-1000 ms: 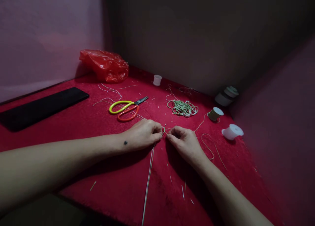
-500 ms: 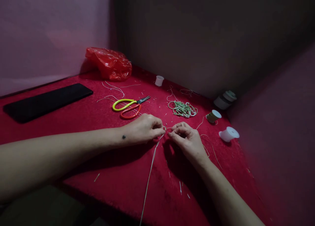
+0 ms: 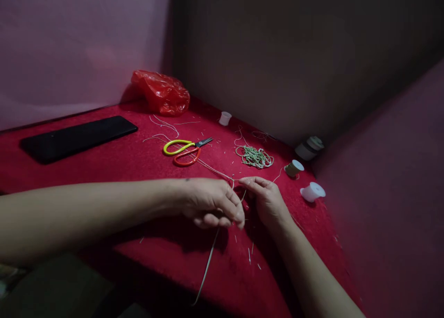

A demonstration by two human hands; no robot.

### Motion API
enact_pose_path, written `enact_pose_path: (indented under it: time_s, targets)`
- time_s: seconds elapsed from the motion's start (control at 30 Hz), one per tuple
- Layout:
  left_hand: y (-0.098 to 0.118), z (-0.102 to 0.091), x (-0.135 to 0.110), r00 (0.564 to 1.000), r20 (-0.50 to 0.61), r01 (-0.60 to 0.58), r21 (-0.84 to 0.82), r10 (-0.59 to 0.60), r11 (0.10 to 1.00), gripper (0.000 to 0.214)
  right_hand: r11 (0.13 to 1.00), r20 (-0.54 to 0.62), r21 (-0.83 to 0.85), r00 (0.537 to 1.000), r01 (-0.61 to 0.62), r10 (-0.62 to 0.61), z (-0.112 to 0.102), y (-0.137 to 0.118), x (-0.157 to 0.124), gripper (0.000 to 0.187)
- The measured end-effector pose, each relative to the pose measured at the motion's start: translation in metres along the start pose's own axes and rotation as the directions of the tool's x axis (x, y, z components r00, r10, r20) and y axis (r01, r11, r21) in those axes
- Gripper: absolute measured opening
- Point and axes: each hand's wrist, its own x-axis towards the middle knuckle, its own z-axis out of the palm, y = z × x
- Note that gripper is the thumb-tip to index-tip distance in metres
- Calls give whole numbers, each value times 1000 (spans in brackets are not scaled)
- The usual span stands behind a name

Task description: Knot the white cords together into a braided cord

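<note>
Thin pale cord (image 3: pixel 210 258) runs across the red cloth, past my hands and down over the table's front edge. My right hand (image 3: pixel 268 200) is closed, its thumb and forefinger pinching the cord near a small loop. Just in front and to the left, my left hand (image 3: pixel 217 204) is turned palm down with its fingers curled together. A short stretch of cord rises from its fingertips toward my right hand. The left hand hides part of the cord. Scissors (image 3: pixel 187 151) with one yellow and one red handle lie beyond my left hand.
A heap of green and white braided cord (image 3: pixel 255 156) lies beyond my right hand. Spools stand to the right, one with olive thread (image 3: pixel 293 168) and one white (image 3: pixel 312 192). A black phone-like slab (image 3: pixel 79 137) and a red plastic bag (image 3: pixel 163 94) are at left. Walls close the back.
My left hand has let go of the knot area and come down toward me, now at the cord lower right. My right hand still pinches near the crossing. The view has shifted slightly.
</note>
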Motion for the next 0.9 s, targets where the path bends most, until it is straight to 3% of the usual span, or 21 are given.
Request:
enact_pose_path:
  time_s: [0.07, 0.17, 0.27, 0.37, 0.53, 0.6, 0.73, 0.8, 0.9]
  targets:
    - [16, -15, -18, 987, -135, -47, 285, 89, 957, 14, 1000, 13, -12, 1000, -7, 7, -3, 1, 1, 22]
    - [40, -39, -50, 889, -360, -44, 549, 283, 835, 18, 998, 24, -55, 1000, -6, 7, -5, 2, 1, 22]
    - [55, -54, -76, 837, -395, -53, 629, 378, 775, 23, 994, 37, -107, 999, -13, 17, -4, 0, 1, 20]
    - [58, -62, -88, 837, -379, -56, 658, 394, 751, 26, 993, 51, -118, 998, -22, 28, -3, -2, 0, 20]
    - [45, -65, -67, 927, -299, 19, 641, 226, 768, 19, 995, 49, -90, 998, -31, 36, -4, -3, -2, 19]
    - [37, -62, -50, 940, -296, 65, 641, 168, 765, 7, 998, 56, -50, 998, -33, 36, -4, -3, -2, 16]
    - [19, -55, -21, 897, -358, 102, 737, 258, 669, 9, 1000, 37, -16, 999, -1, 1, -3, -4, -2, 13]
    - [11, -55, -10, 861, -365, 124, 826, 354, 550, 12, 998, 48, -62, 998, 33, -30, -3, -3, -2, 12]
    - [0, -59, 1, 795, -282, 128, 943, 536, 306, 12, 964, 98, -244, 992, 107, -86, -4, -1, -1, 14]
